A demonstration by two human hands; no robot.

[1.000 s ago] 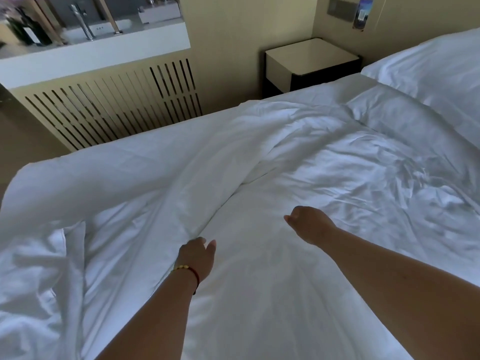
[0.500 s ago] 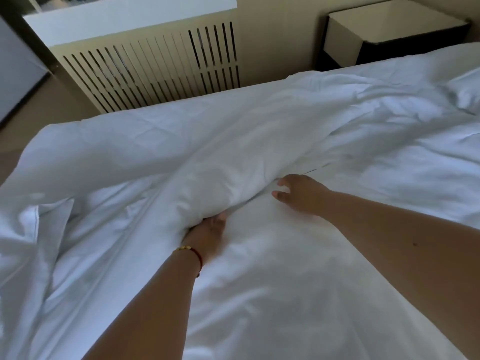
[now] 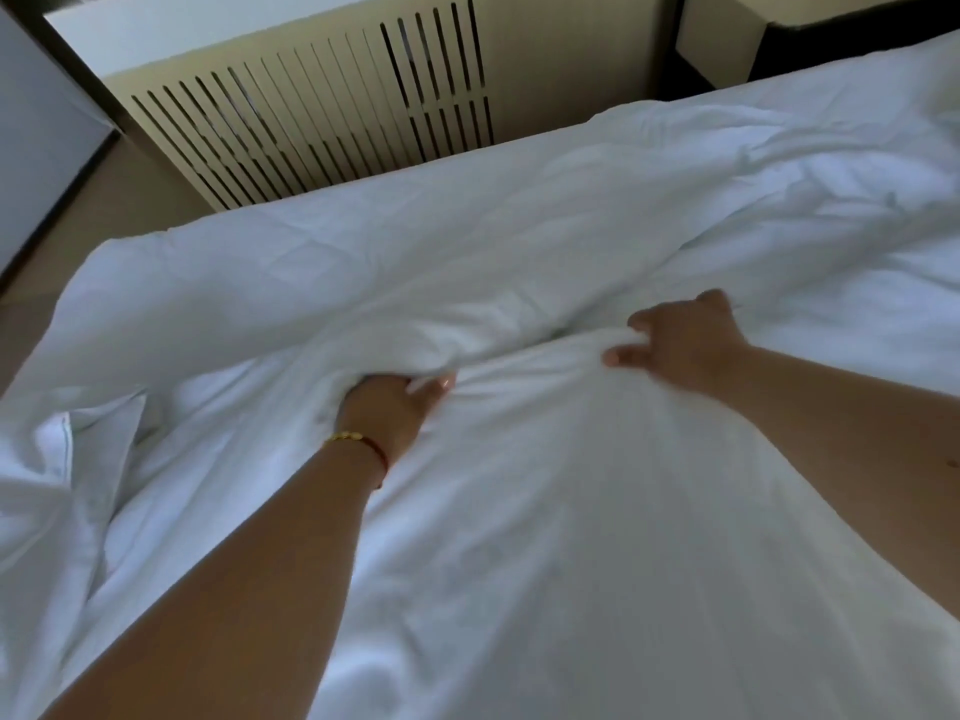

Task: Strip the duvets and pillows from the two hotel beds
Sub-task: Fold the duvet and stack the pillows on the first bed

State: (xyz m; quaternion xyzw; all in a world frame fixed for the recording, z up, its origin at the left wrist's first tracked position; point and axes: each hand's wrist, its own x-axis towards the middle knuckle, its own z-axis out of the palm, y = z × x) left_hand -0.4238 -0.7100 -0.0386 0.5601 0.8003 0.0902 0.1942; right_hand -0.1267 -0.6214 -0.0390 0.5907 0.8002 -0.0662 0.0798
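A white duvet [image 3: 415,262] lies rumpled across the bed, bunched into a thick fold that runs from lower left to upper right. My left hand [image 3: 387,413], with a bracelet at the wrist, grips that fold from below, its fingertips buried in the cloth. My right hand [image 3: 685,340] pinches the same fold further right, fingers curled over a ridge of fabric. Smoother white bedding [image 3: 597,537] stretches from the fold toward me. No pillow shows in this view.
A cream slatted panel [image 3: 322,111] stands against the wall beyond the bed's far side. A bedside cabinet [image 3: 727,28] sits at the top right. Bare floor [image 3: 104,210] shows at the left, beside a grey surface [image 3: 36,148].
Both hands went from resting near the fold to gripping it. The duvet has bunched higher between them, and my view has moved closer and dipped, losing the pillow at the right.
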